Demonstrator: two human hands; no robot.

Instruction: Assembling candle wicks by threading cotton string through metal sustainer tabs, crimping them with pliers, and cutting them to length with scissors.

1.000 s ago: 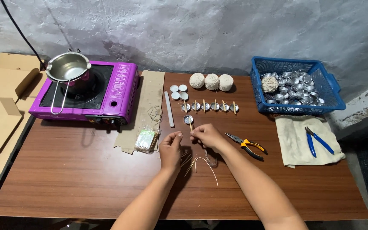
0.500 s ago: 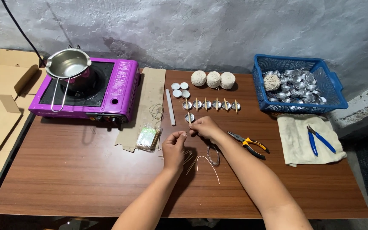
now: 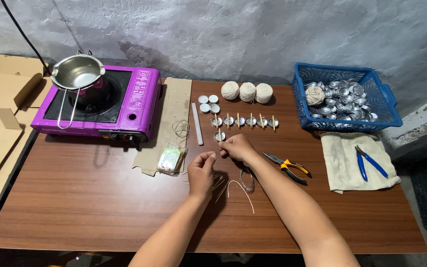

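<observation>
Both hands meet near the middle of the brown wooden tabletop (image 3: 75,198). The left hand (image 3: 201,170) has its thumb and forefinger pinched together, and the right hand (image 3: 238,147) is pinched the same way just beside it; each grip is closed on something thin held between the two hands, too fine to identify with certainty, though it looks like a short stick or a piece of wick. Directly above the right hand's fingertips sits a single small metal tealight cup (image 3: 219,136), close to them but whether it is touched cannot be told.

Under and between the hands lie a few thin wooden sticks (image 3: 217,182), a curved white wick strand (image 3: 240,190) and a small coil of wire (image 3: 246,180). Beyond the single cup runs a row of metal cups with sticks laid across them (image 3: 245,121), and further back three empty cups (image 3: 208,103) and three balls of white string (image 3: 247,92). A white rod (image 3: 197,123) lies left of the row, next to a strip of cardboard (image 3: 174,104) carrying a clear packet (image 3: 170,159).

Yellow-handled pliers (image 3: 287,167) lie right of the right forearm. Blue-handled pliers (image 3: 369,162) rest on a cream cloth (image 3: 344,165), below a blue basket (image 3: 386,106) full of metal cups. At the far left a purple portable stove (image 3: 139,106) bears a steel pot (image 3: 77,74), with flattened cardboard (image 3: 1,113) beside it.
</observation>
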